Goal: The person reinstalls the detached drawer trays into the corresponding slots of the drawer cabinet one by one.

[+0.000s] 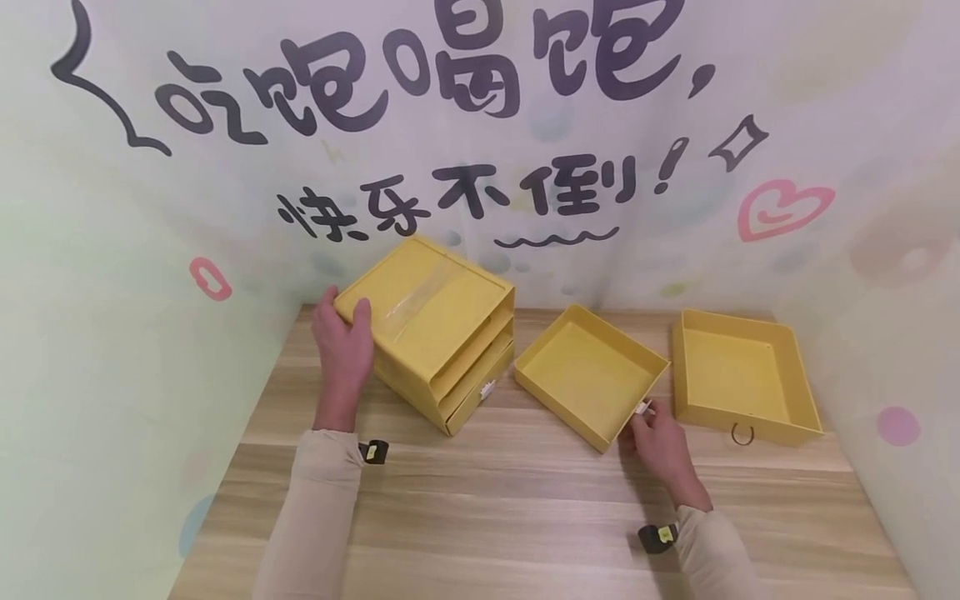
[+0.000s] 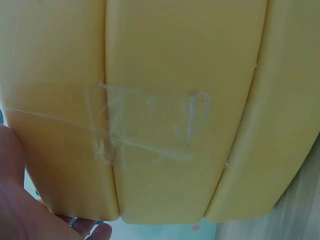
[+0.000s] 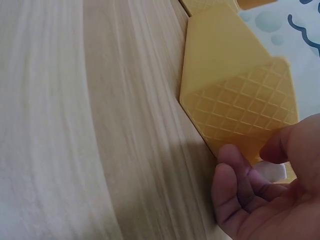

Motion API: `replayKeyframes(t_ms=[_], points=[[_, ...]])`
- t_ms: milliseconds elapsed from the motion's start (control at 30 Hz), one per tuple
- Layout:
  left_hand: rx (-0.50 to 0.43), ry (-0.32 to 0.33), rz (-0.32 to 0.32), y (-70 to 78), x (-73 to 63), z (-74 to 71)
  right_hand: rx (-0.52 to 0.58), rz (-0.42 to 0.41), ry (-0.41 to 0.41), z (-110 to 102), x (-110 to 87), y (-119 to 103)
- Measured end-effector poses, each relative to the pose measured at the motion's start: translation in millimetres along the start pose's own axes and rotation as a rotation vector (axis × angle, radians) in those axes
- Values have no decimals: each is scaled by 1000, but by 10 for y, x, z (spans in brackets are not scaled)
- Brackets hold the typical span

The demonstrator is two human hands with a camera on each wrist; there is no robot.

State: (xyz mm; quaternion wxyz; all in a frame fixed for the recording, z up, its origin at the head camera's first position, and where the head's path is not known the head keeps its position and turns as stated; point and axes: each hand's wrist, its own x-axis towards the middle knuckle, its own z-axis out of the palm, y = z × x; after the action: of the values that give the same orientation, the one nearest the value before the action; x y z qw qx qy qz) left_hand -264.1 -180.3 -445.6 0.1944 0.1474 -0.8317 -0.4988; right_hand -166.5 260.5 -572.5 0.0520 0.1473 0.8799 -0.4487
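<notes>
A yellow drawer cabinet (image 1: 442,321) stands turned at an angle, with two open slots above one drawer that sits in its bottom slot. My left hand (image 1: 343,342) grips its back left corner, thumb along the top edge. In the left wrist view the fingers (image 2: 82,227) reach around the far edge of the cabinet's taped side (image 2: 165,125). To the right, a loose yellow drawer (image 1: 585,375) lies on the table, open side up. At its front my right hand (image 1: 663,446) pinches the white knob (image 3: 270,171); the waffle-patterned front (image 3: 240,107) shows in the right wrist view.
A second loose yellow drawer (image 1: 738,375) rests at the right, with a ring-shaped handle (image 1: 742,434) on its front. The wooden table (image 1: 487,525) meets a printed wall cloth (image 1: 630,267) close behind the cabinet and drawers.
</notes>
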Motion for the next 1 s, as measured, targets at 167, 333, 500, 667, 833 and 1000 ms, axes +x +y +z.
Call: replayKeyframes(t_ms=[167, 333, 500, 667, 833, 1000], points=[[-45, 21, 7, 19, 11, 28, 8, 16, 5, 1, 11, 26], [-39, 49, 21, 24, 7, 45, 9, 15, 10, 1, 13, 26], [-37, 69, 15, 23, -17, 35, 48, 0, 20, 10, 23, -1], [-17, 96, 40, 25, -53, 38, 51, -14, 30, 0, 17, -27], [8, 125, 60, 40, -96, 47, 46, -13, 28, -30, -3, -55], [44, 137, 44, 63, -144, 45, 23, -16, 21, -73, -16, -78]])
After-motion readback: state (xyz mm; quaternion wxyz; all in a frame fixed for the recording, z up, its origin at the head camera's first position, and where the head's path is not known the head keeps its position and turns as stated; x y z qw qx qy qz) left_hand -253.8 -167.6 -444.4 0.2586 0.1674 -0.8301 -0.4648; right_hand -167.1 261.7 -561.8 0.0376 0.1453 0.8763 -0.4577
